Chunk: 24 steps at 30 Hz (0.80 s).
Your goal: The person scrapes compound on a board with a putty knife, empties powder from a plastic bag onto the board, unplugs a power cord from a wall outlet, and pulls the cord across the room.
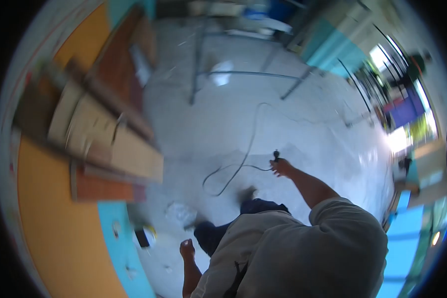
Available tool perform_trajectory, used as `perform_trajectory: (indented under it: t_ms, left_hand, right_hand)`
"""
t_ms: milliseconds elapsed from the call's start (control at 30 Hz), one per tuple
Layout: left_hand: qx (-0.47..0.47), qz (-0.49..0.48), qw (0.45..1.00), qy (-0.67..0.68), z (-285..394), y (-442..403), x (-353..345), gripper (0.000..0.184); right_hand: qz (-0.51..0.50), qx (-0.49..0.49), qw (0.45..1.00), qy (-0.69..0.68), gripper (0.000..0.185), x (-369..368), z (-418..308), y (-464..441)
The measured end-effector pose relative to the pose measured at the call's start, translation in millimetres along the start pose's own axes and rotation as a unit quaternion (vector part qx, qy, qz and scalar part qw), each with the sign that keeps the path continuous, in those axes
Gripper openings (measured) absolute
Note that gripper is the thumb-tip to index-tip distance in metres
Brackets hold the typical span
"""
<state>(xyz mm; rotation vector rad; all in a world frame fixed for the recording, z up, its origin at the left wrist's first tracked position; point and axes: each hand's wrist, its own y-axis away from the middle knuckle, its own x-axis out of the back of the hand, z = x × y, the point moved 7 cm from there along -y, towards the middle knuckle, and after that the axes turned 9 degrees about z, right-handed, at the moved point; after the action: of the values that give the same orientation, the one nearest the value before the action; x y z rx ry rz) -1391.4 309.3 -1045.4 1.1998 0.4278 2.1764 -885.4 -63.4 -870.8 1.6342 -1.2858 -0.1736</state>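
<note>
My right hand [282, 168] reaches out over the floor, its fingers closed around a black cord [243, 165]. A small dark end piece [276, 154], perhaps a plug or connector, sticks out above the fingers; blur hides its exact kind. From the hand the cord loops on the grey floor and runs away toward the far side. My left hand [187, 249] hangs low beside my body with its fingers curled in. Whether anything is inside it cannot be made out.
Wooden boards and panels [116, 149] lean along the orange and turquoise wall at left. A metal frame [253, 74] stands ahead, with a white item [222, 73] near it. A clear plastic-looking item [181, 213] and a black box [142, 238] lie near my feet. A person [416, 67] is at far right.
</note>
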Motion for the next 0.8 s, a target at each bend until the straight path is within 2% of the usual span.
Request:
perform_trajectory:
  t_ms: [33,67,133,200,267,400,433,467,567,633,667,700,800]
  left_hand:
    - [-0.075,-0.002,0.997,-0.021,32.1,-10.2,-11.2,0.04]
    - [-0.133,-0.019,0.99,-0.035,95.9,-1.4,-8.9,0.042]
    - [-0.224,-0.037,0.972,-0.067,203.6,11.2,-29.3,0.046]
    - [-0.28,-0.058,0.951,-0.122,302.7,21.6,-77.3,0.047]
    - [-0.341,-0.082,0.92,-0.177,391.4,51.2,-132.9,0.051]
    - [-0.483,-0.135,0.817,-0.286,578.0,180.4,-285.2,0.067]
    - [-0.513,-0.153,0.797,-0.28,582.4,177.5,-276.8,0.073]
    - [-0.54,-0.17,0.776,-0.277,607.9,207.2,-298.4,0.079]
    - [-0.643,-0.212,0.705,-0.211,680.8,333.3,-391.0,0.083]
    - [-0.645,-0.239,0.69,-0.225,704.0,380.6,-459.8,0.085]
    - [-0.645,-0.254,0.684,-0.229,710.7,376.1,-478.7,0.086]
    - [-0.64,-0.266,0.664,-0.28,717.0,400.4,-507.6,0.074]
    - [-0.628,-0.344,0.597,-0.361,724.6,444.0,-605.0,0.058]
  right_hand:
    - [-0.01,0.018,0.997,-0.073,0.032,23.6,14.1,1.1]
    - [-0.015,0.039,0.989,-0.142,0.031,46.1,21.2,2.3]
    - [-0.102,0.059,0.95,-0.291,0.036,88.2,37.4,-7.6]
    - [-0.005,0.096,0.952,-0.292,0.038,156.2,16.7,38.0]
    - [-0.007,0.155,0.902,-0.402,0.041,232.3,23.9,44.0]
    - [0.041,0.162,0.794,-0.584,0.04,415.9,56.5,78.8]
    - [0.041,0.182,0.77,-0.61,0.04,387.1,47.2,108.4]
    - [0.035,0.198,0.745,-0.636,0.04,400.2,48.1,120.3]
    - [0.016,0.249,0.696,-0.674,0.038,482.6,75.4,137.6]
    - [-0.003,0.292,0.663,-0.689,0.036,531.1,90.7,146.0]
    - [0.011,0.301,0.654,-0.694,0.035,531.4,86.1,148.0]
    - [0.023,0.31,0.642,-0.701,0.035,557.5,100.4,153.9]
    - [0.091,0.339,0.604,-0.716,0.035,636.1,158.5,153.0]
